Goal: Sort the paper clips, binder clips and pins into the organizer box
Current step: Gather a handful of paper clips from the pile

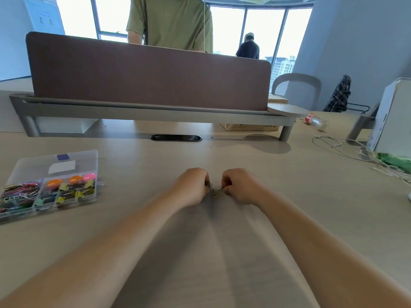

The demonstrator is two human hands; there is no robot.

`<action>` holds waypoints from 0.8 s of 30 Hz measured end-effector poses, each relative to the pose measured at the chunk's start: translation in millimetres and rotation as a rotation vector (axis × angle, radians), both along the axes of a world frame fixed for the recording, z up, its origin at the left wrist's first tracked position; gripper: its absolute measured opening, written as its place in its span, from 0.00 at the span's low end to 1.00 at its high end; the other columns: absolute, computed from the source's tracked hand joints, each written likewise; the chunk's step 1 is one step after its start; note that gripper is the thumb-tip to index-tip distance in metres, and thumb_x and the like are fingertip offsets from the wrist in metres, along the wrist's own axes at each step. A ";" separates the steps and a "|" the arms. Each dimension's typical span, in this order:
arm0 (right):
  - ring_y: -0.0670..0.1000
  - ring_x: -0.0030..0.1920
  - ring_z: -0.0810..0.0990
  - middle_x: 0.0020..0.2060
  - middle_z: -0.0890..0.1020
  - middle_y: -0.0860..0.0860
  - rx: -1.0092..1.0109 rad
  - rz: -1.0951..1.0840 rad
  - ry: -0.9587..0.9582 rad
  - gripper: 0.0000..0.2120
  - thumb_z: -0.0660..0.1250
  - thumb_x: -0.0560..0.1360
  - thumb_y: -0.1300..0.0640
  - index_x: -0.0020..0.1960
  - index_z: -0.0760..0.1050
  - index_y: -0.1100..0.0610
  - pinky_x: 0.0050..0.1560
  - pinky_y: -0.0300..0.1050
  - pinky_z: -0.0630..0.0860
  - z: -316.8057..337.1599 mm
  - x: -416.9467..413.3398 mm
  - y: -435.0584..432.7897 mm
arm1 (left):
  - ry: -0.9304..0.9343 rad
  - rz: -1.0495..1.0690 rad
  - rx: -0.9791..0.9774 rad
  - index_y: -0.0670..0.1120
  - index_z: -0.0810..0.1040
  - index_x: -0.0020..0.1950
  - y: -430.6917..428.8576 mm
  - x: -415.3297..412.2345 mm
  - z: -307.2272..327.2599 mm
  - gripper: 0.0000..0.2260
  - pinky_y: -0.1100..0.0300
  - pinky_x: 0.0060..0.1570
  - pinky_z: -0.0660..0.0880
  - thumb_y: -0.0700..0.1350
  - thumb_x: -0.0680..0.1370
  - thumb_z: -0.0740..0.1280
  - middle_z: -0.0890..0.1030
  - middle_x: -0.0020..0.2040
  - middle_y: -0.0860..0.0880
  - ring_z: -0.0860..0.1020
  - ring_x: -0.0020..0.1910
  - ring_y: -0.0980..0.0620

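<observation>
Sorting looks nearly done: organizer box [55,162] holds paper clips [17,194], binder clips [73,191], pins [75,180]; left hand [191,187] and right hand [241,186], each grip clamped on small metal clips [219,191] above surface [278,178], likely the last.

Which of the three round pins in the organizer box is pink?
The rightmost pin; the middle pin and the left pin are both orange.

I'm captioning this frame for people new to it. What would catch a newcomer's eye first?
The left hand and right hand meet at the middle of the desk, each pinching small metal clips. At the left stands a clear organizer box, lid open, its compartments bright with coloured clips. A brown divider panel rises behind.
</observation>
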State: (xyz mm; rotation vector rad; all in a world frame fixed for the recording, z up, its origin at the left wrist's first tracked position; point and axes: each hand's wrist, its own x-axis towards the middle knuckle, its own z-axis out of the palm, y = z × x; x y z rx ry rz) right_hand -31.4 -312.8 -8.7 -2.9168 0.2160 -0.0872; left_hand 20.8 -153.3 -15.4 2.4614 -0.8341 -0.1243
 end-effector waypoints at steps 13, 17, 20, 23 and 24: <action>0.51 0.45 0.76 0.49 0.82 0.52 -0.028 0.052 0.120 0.07 0.70 0.74 0.60 0.52 0.82 0.58 0.35 0.39 0.68 7.8 18.3 -3.1 | 0.058 -0.016 0.010 0.45 0.77 0.44 -7.8 2.8 -2.6 0.02 0.56 0.33 0.77 0.39 0.76 0.65 0.78 0.31 0.47 0.78 0.28 0.46; 0.57 0.44 0.78 0.43 0.81 0.59 -0.097 0.025 0.188 0.10 0.66 0.77 0.58 0.49 0.81 0.64 0.41 0.44 0.72 7.1 19.8 1.4 | 0.077 -0.018 0.011 0.44 0.77 0.43 -6.3 2.2 -1.4 0.04 0.55 0.31 0.78 0.38 0.76 0.64 0.80 0.32 0.43 0.78 0.27 0.46; 0.59 0.49 0.81 0.48 0.82 0.58 -0.130 -0.001 0.163 0.09 0.67 0.76 0.57 0.51 0.80 0.62 0.48 0.48 0.78 2.6 20.2 1.3 | 0.082 -0.013 0.002 0.43 0.77 0.43 -5.6 0.8 -0.8 0.05 0.56 0.30 0.78 0.37 0.76 0.63 0.81 0.33 0.41 0.78 0.27 0.45; 0.58 0.48 0.81 0.48 0.82 0.55 -0.188 -0.008 0.138 0.07 0.66 0.75 0.58 0.51 0.79 0.59 0.49 0.51 0.81 1.6 17.2 4.0 | 0.084 -0.016 0.006 0.43 0.77 0.42 -4.2 -0.9 -0.8 0.04 0.58 0.28 0.76 0.37 0.76 0.63 0.81 0.34 0.40 0.78 0.27 0.45; 0.58 0.47 0.81 0.48 0.82 0.55 -0.197 -0.008 0.128 0.07 0.66 0.75 0.58 0.51 0.79 0.59 0.48 0.51 0.81 1.4 16.1 4.6 | 0.083 -0.017 0.006 0.43 0.77 0.42 -4.0 -1.5 -0.5 0.05 0.58 0.28 0.76 0.37 0.76 0.63 0.81 0.34 0.40 0.78 0.27 0.45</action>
